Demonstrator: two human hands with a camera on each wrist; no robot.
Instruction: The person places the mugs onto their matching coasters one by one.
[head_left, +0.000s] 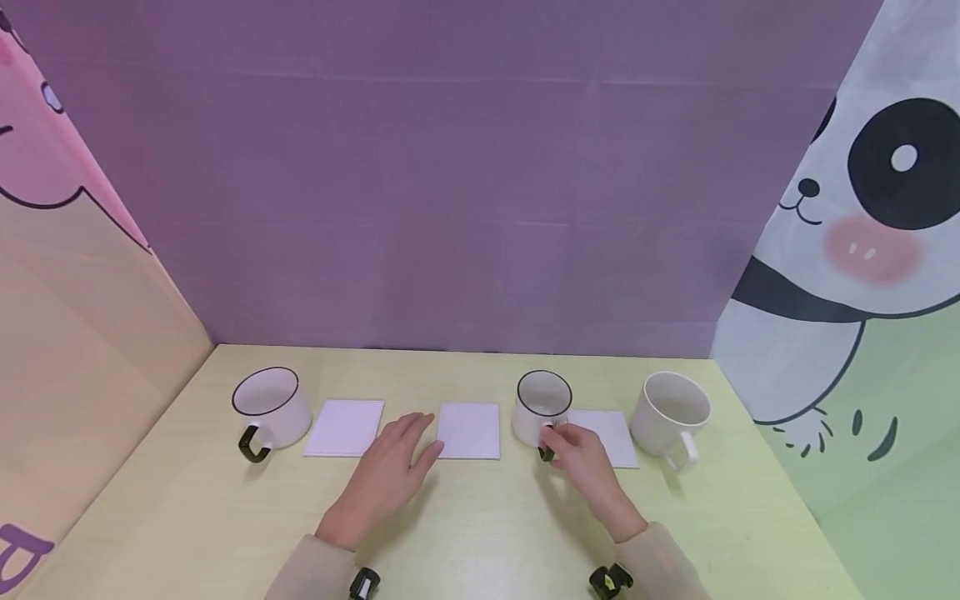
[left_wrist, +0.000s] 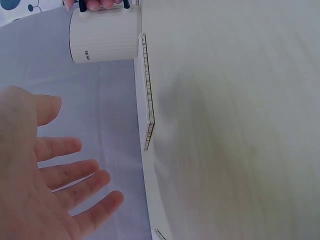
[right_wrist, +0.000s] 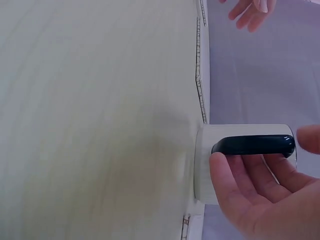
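Observation:
My right hand (head_left: 581, 462) is at the dark handle (right_wrist: 255, 145) of a white mug with a black rim (head_left: 528, 429). Its fingers (right_wrist: 252, 177) curl in at the handle, and the thumb lies near the handle's upper end. This mug stands upright between two white square boards, the middle one (head_left: 468, 431) and the right one (head_left: 609, 435). With fingers spread and nothing held, my left hand (head_left: 390, 471) hovers over the table between the left square board (head_left: 345, 427) and the middle one. Small lettering shows on the mug's side in the left wrist view.
A wider white mug with black rim and handle (head_left: 281, 421) stands at the far left. An all-white mug (head_left: 660, 425) stands right of the right board. Behind the pale table (head_left: 480, 533) hangs a purple cloth (head_left: 465, 183), with printed cartoon panels on both sides.

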